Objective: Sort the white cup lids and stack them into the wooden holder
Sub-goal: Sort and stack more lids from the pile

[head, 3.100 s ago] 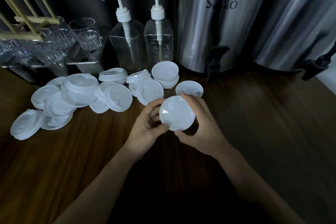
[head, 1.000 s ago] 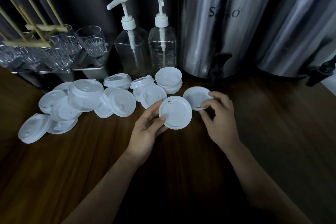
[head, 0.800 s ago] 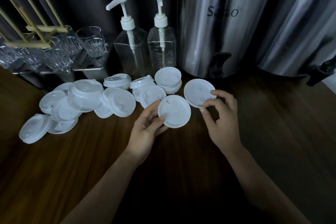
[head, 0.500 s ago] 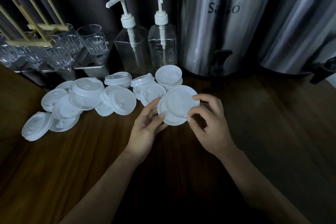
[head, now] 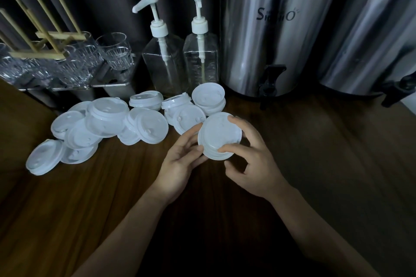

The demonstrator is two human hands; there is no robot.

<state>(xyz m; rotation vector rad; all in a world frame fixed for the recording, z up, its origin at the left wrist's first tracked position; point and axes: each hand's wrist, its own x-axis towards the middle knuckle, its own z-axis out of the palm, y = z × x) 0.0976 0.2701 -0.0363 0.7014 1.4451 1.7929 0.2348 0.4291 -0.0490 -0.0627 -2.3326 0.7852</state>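
Head view: both hands meet over the wooden counter (head: 326, 153). The left hand (head: 182, 161) pinches the left rim of a small nested stack of white lids (head: 219, 136). The right hand (head: 253, 164) curls round its right rim, forefinger over the top. The stack tilts, face toward the camera, seemingly clear of the counter. The wooden holder (head: 60, 35) stands far back-left, beyond the loose lids (head: 108, 117), so I'd say the left hand has the shorter carry.
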